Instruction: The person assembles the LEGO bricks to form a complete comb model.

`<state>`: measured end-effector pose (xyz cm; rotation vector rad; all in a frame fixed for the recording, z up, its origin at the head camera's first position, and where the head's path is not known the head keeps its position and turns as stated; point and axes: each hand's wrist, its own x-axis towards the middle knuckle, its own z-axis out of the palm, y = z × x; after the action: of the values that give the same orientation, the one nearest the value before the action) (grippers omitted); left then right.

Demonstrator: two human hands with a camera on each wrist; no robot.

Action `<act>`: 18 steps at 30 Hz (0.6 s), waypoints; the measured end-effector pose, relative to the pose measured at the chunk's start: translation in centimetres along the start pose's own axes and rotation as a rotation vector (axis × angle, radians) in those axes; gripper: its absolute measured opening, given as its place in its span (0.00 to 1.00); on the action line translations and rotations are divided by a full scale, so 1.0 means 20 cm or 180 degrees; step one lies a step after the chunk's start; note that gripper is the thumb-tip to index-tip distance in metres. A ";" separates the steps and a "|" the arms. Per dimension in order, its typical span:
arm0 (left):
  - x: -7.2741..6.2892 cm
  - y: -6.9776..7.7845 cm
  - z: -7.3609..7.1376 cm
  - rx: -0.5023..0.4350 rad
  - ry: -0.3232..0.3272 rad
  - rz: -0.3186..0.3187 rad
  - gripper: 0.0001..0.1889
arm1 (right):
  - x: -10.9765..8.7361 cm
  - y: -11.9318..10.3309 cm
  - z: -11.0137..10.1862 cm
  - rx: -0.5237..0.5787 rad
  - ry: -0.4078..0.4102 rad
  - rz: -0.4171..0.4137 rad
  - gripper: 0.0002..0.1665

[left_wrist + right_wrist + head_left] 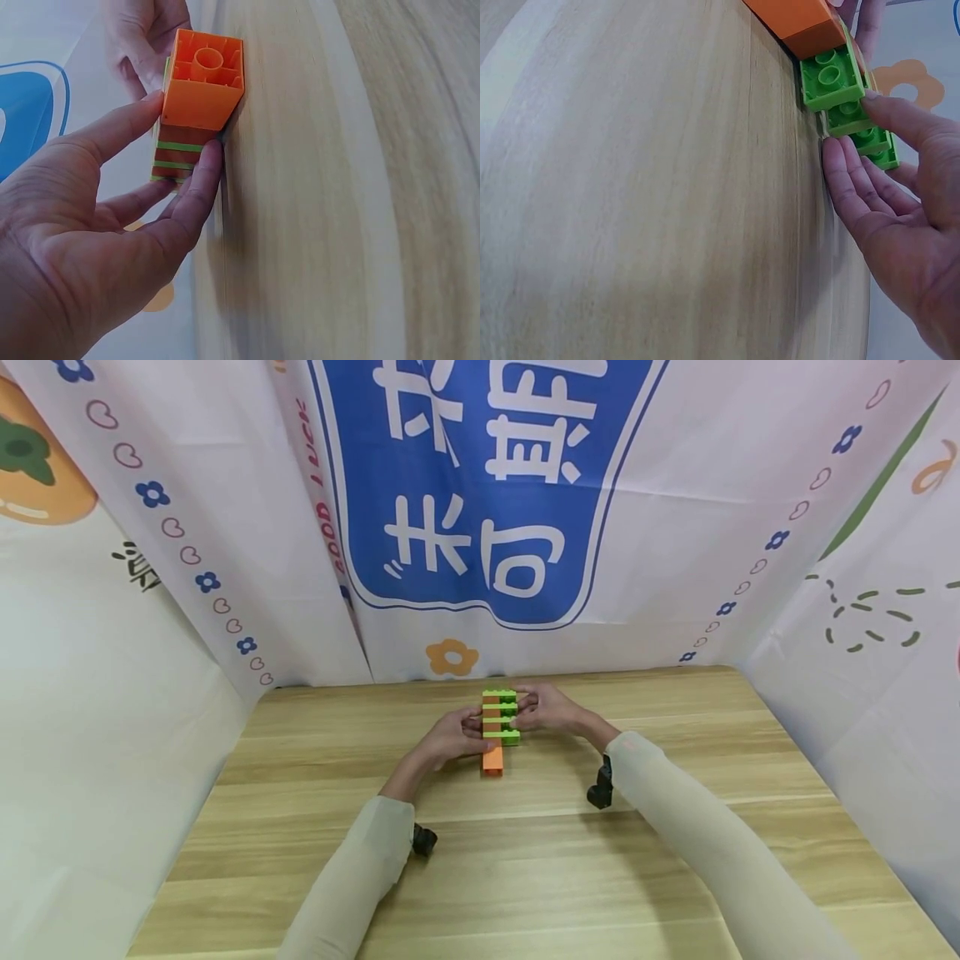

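A row of joined toy building bricks lies at the back middle of the table, orange bricks alternating with several thin green bricks [511, 738]. At the near end sticks out a longer orange brick [492, 758], its hollow underside facing the left wrist camera. My left hand [452, 737] holds the row from the left, thumb and fingers on either side of it in the left wrist view. From the right, my right hand [551, 708] pinches the projecting green ends, whose hollow undersides [830, 77] show in the right wrist view.
The wood-grain table [495, 877] ends at a printed white cloth backdrop [645, 568] just behind the bricks. Similar cloth hangs at both sides. Black wrist devices [600, 787] sit below both cuffs.
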<state>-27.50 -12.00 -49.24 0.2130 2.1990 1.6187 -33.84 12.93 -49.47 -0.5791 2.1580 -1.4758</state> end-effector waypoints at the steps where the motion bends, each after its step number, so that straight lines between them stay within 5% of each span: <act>1: 0.00 0.00 0.00 -0.0009 0.0004 -0.0017 0.41 | 0.00 0.00 0.00 -0.0003 0.0001 0.0011 0.51; 18: -0.01 0.00 0.00 -0.0029 0.0037 -0.0030 0.35 | -0.01 -0.01 0.02 -0.0311 0.0157 -0.0073 0.49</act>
<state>-27.36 -11.97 -49.31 0.1908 2.1975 1.6285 -33.42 12.71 -49.48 -0.6090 2.2791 -1.4168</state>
